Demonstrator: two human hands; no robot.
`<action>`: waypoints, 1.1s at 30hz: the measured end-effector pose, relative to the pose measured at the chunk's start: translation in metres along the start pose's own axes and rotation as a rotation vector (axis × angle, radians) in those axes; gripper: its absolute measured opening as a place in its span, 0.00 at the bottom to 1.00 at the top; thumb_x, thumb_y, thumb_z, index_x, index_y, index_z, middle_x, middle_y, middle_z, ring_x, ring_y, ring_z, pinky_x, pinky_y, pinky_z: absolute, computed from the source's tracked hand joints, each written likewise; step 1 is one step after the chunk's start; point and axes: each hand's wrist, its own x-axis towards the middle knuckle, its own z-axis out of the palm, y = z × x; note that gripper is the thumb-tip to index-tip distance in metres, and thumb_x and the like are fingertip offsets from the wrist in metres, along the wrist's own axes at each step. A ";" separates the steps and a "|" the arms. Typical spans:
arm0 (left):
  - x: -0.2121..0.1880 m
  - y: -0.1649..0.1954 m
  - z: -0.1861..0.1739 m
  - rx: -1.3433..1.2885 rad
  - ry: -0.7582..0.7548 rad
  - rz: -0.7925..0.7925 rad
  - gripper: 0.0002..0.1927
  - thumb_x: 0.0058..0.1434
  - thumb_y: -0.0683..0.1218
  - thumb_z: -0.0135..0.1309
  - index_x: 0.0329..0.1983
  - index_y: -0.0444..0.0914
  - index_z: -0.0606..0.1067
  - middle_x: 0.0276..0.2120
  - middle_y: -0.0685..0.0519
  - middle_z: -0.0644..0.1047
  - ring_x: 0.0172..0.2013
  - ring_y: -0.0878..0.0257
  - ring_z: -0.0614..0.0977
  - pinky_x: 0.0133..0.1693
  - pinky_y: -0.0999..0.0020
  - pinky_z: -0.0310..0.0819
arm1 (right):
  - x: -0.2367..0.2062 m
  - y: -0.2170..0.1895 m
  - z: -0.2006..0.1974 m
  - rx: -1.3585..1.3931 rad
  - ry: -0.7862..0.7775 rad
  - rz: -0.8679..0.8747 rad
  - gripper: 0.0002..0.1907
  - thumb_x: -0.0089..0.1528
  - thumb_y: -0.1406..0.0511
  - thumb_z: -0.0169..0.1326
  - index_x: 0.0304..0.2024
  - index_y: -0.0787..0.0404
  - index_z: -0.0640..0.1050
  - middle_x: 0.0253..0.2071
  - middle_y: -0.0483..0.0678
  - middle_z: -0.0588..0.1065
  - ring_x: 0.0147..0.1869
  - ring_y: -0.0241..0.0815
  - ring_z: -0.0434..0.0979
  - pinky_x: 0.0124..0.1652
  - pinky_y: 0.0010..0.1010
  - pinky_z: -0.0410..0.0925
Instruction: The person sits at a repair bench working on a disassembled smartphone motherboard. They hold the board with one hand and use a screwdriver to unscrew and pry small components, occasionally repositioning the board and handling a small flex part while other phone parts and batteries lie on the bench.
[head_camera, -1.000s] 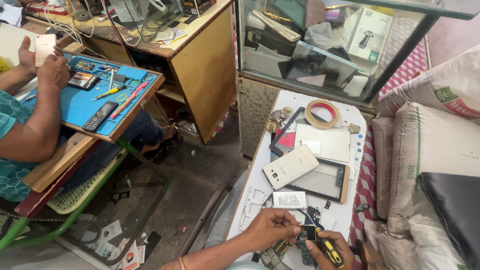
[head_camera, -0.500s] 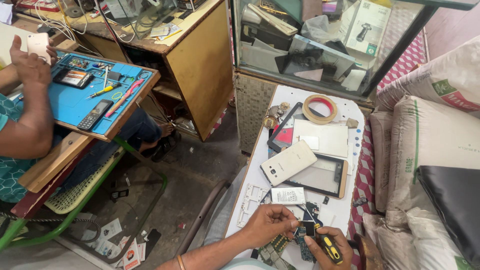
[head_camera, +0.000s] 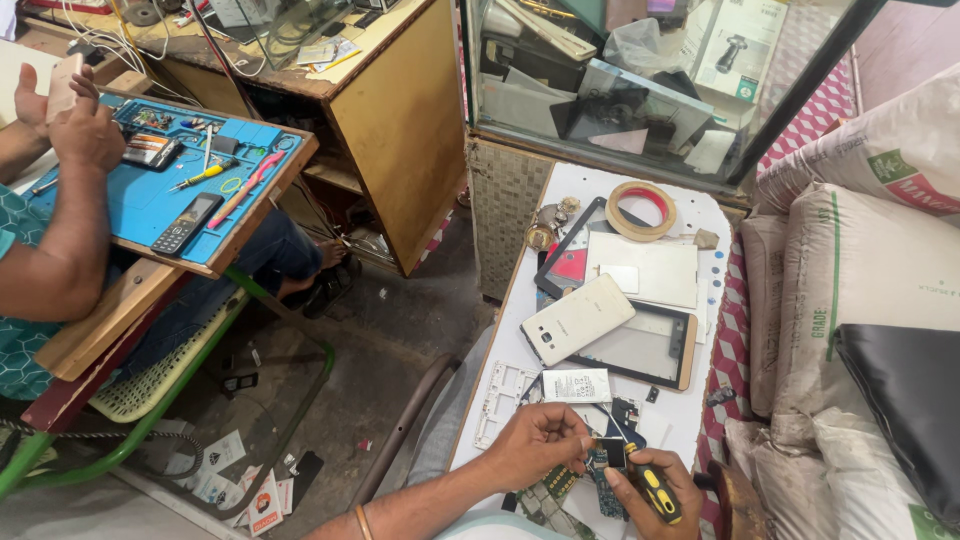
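A small dark part (head_camera: 612, 453) sits at the near edge of the white desk (head_camera: 715, 262), pinched between the fingertips of the left hand (head_camera: 540, 440) and touching the right hand (head_camera: 655, 490) on its other side. The right hand is closed around a yellow-and-black screwdriver (head_camera: 655, 490), whose thin shaft slants up past the part. Circuit boards (head_camera: 580, 480) lie just beneath both hands. Just beyond them lie a battery (head_camera: 576, 385) and a white frame (head_camera: 500, 403), then a white phone (head_camera: 577, 319) resting on a gold-edged screen (head_camera: 650, 348). A tape roll (head_camera: 641, 210) lies at the far end. Across the floor, another person's hands (head_camera: 75, 120) hold a phone above a blue mat (head_camera: 150, 200).
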 end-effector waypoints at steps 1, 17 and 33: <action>0.000 -0.001 0.001 -0.008 -0.003 0.001 0.09 0.70 0.42 0.57 0.45 0.30 0.74 0.34 0.52 0.78 0.33 0.70 0.82 0.38 0.76 0.82 | 0.000 0.000 -0.001 -0.010 -0.002 0.000 0.18 0.54 0.77 0.63 0.44 0.68 0.74 0.33 0.56 0.83 0.35 0.34 0.82 0.35 0.24 0.73; -0.001 0.001 0.008 -0.021 -0.020 0.014 0.11 0.67 0.41 0.61 0.47 0.30 0.73 0.35 0.54 0.76 0.33 0.72 0.80 0.37 0.76 0.82 | -0.002 -0.004 0.005 0.232 0.033 -0.022 0.18 0.55 0.80 0.60 0.47 0.70 0.73 0.36 0.58 0.80 0.38 0.35 0.81 0.37 0.23 0.73; -0.002 -0.006 0.009 -0.017 -0.067 -0.038 0.12 0.71 0.45 0.56 0.47 0.29 0.74 0.38 0.50 0.78 0.37 0.69 0.82 0.39 0.73 0.84 | -0.005 0.000 0.004 0.176 0.040 0.004 0.17 0.54 0.80 0.61 0.45 0.70 0.74 0.35 0.57 0.80 0.38 0.34 0.80 0.38 0.23 0.73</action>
